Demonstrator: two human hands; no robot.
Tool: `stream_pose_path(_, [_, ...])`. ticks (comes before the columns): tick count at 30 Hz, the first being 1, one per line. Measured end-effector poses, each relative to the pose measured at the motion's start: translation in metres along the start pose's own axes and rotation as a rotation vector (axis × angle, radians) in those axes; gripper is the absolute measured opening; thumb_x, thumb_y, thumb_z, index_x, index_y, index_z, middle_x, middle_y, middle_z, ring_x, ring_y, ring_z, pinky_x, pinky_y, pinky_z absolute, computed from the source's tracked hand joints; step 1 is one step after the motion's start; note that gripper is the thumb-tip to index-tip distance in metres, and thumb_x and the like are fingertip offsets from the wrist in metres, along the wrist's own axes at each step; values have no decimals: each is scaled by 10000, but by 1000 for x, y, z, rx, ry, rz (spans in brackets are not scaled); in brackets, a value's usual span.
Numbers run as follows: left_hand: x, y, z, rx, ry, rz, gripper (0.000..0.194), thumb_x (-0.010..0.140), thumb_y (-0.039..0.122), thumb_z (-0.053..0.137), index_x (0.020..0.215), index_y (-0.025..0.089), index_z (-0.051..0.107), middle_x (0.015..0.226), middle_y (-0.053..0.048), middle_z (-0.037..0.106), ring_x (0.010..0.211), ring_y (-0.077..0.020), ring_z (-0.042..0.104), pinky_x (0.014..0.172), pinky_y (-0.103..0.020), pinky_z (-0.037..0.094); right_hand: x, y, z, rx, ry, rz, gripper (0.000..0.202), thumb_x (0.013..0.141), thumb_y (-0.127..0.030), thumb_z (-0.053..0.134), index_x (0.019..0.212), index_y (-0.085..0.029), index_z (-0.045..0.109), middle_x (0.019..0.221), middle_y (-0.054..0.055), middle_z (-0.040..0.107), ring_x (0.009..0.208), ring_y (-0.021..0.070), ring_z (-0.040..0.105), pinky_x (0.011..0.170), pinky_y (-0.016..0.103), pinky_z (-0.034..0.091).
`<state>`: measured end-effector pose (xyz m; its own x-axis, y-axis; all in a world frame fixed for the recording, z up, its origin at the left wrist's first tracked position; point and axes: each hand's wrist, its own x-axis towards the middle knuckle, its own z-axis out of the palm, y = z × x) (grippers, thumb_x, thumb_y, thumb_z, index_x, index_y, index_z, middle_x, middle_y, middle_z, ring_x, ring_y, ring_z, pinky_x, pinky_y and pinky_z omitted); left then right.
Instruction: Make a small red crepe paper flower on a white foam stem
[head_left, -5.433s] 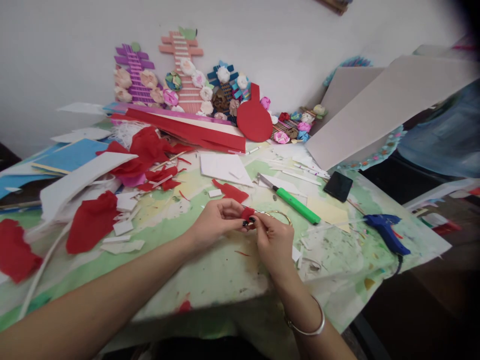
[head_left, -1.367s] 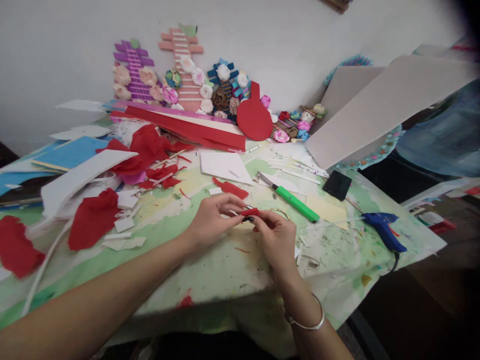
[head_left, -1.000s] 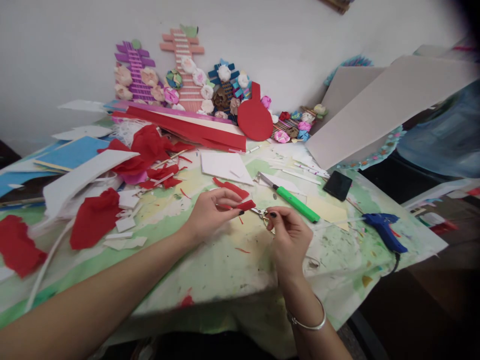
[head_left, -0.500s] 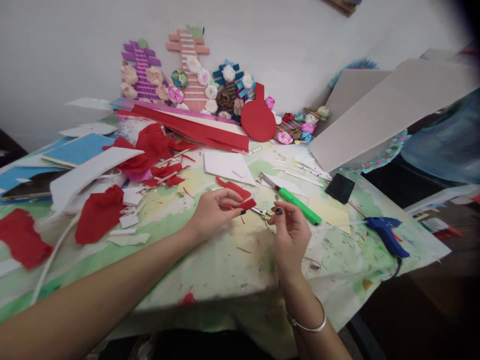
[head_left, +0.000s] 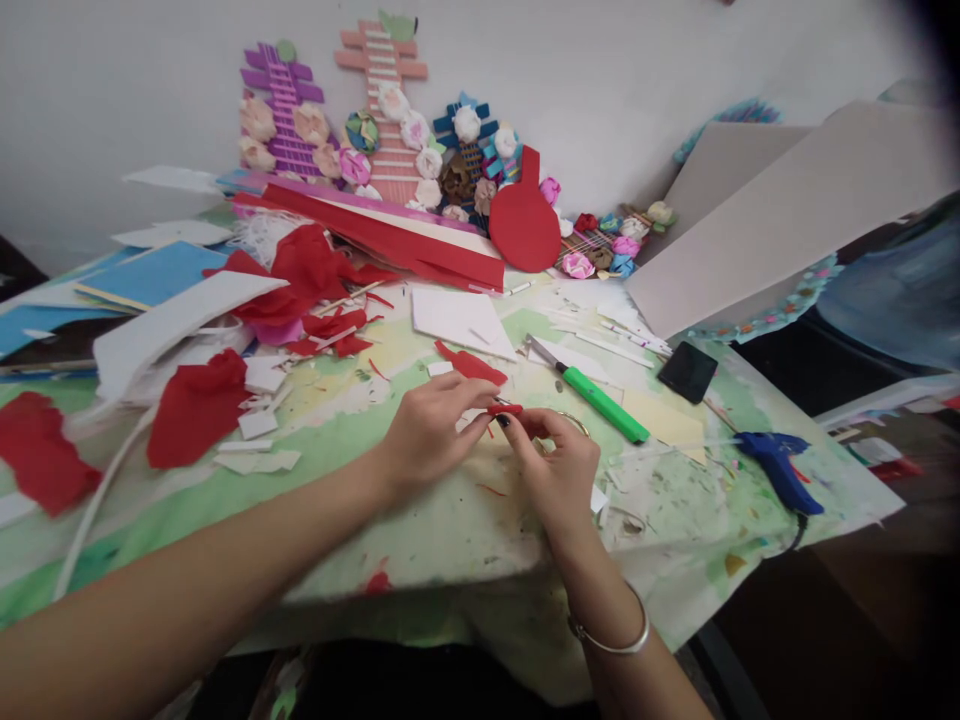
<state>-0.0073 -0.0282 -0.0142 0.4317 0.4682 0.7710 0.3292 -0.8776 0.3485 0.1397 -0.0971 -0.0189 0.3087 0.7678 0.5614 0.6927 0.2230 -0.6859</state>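
Note:
Between the fingertips of both hands is a small folded piece of red paper (head_left: 505, 409). My left hand (head_left: 427, 430) pinches it from the left, and my right hand (head_left: 559, 470) grips its right end with thumb and fingers. Scissors (head_left: 579, 424) lie behind my right hand, mostly hidden, with a bit of the gold-coloured handle showing. Just beyond the hands a red paper strip (head_left: 471, 362) rests on the table. To the right is a green utility knife (head_left: 604, 403) with its blade out.
A blue glue gun (head_left: 780, 470) and a black phone (head_left: 688, 373) lie at the right. Red paper scraps (head_left: 199, 410) and white board pieces (head_left: 187, 310) crowd the left. Flower-decorated stick crafts (head_left: 382, 130) and a red guitar-shaped cutout (head_left: 525, 225) lean against the wall.
My right hand has moved left to meet my left hand and now grips the red paper piece too. The view has shifted slightly.

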Motion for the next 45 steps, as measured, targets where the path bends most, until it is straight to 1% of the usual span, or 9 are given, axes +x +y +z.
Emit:
stream_pose_path(7, [-2, 0, -1, 164, 165, 344, 334, 770, 69, 649, 1095, 134, 610, 831, -48, 724, 799, -180, 645, 700, -284, 557, -3, -1, -4, 269, -21, -4, 133, 859, -224, 582, 774, -172, 670, 701, 15, 660, 650, 134, 588, 652, 280, 451])
stream_pose_path(13, [0, -3, -5, 241, 209, 388, 361, 754, 38, 651, 1096, 146, 609, 840, -28, 718, 836, -189, 657, 715, -292, 567, -6, -4, -9, 394, 8, -97, 134, 846, -169, 590, 727, -178, 651, 677, 4, 613, 633, 127, 549, 611, 277, 418])
stream_pose_path(18, [0, -4, -5, 239, 226, 374, 358, 748, 20, 644, 1078, 155, 614, 815, -22, 717, 859, -194, 662, 716, -295, 568, -7, -2, -5, 486, 231, 50, 301, 911, -270, 508, 624, -179, 515, 565, -34, 463, 519, 94, 427, 520, 253, 345])
stream_pose_path(21, [-1, -1, -1, 142, 174, 321, 304, 764, 55, 647, 1052, 146, 618, 841, -38, 722, 835, -174, 665, 716, -275, 563, -7, 0, -3, 550, 253, 122, 393, 946, -323, 444, 581, -195, 372, 499, -70, 322, 449, 76, 315, 490, 244, 310])
stream_pose_path(25, [2, -9, 1, 113, 130, 149, 192, 798, 87, 609, 980, 142, 637, 874, -56, 736, 801, -162, 685, 752, -271, 551, -5, 0, -5, 514, 241, 86, 260, 929, -305, 482, 698, -190, 503, 548, -53, 463, 497, 91, 436, 537, 248, 370])
stream_pose_path(29, [11, -39, -12, 199, 183, -87, 152, 798, 109, 589, 911, 165, 674, 862, -43, 745, 782, -176, 694, 734, -275, 536, -6, 2, -7, 424, 214, 70, 98, 869, -237, 564, 808, -185, 620, 628, -24, 586, 596, 118, 557, 630, 272, 453])
stream_pose_path(37, [15, -94, -34, 291, -15, -326, 189, 746, 143, 554, 824, 159, 724, 898, -94, 741, 847, -266, 679, 796, -387, 521, -8, 12, -6, 333, 147, 167, 37, 746, -220, 690, 738, -192, 713, 704, 23, 707, 686, 182, 648, 694, 331, 511])
stream_pose_path(41, [14, -108, -36, 223, 105, -374, 327, 672, 61, 525, 906, 169, 727, 923, -77, 743, 897, -268, 677, 861, -406, 515, -5, 7, -7, 319, 79, 150, 59, 746, -221, 686, 696, -191, 695, 627, 0, 680, 639, 160, 632, 648, 291, 497])
stream_pose_path(45, [21, -92, -38, 202, 181, -352, 258, 701, 111, 580, 905, 184, 720, 932, -69, 743, 915, -261, 664, 888, -429, 492, -4, 2, -8, 308, 61, 146, 109, 746, -219, 685, 645, -186, 660, 544, -26, 633, 531, 127, 592, 565, 250, 469])
